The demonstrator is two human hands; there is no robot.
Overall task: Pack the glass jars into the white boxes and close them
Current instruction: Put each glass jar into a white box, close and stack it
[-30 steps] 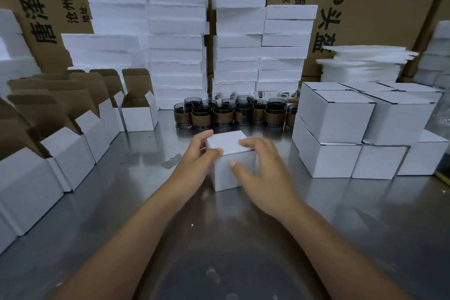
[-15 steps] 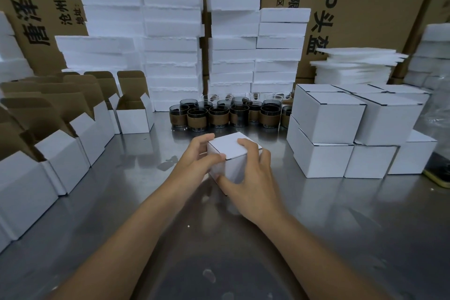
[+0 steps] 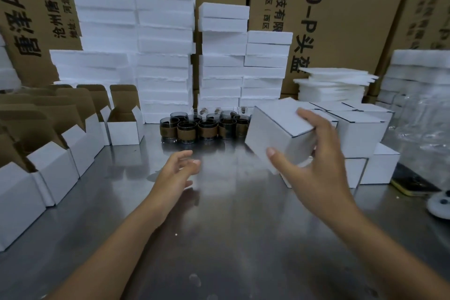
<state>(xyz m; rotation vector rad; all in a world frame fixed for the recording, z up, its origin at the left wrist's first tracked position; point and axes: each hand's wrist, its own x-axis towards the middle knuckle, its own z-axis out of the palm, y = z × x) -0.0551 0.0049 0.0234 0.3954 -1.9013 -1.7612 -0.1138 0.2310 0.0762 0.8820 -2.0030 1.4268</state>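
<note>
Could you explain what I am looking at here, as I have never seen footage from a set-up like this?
There is no machine: a person wears a camera on the head, looking forward and down at both bare hands. The right hand grips a closed white box, tilted, near the stacked closed boxes. The left hand is open and empty over the steel table. On the table stand glass jars with brown bands, and open boxes at the left. White foam slabs are piled behind.

My left hand (image 3: 174, 173) and right hand (image 3: 316, 165) are bare, both forearms bare along all that shows; my fingernails are short and plain.
</note>
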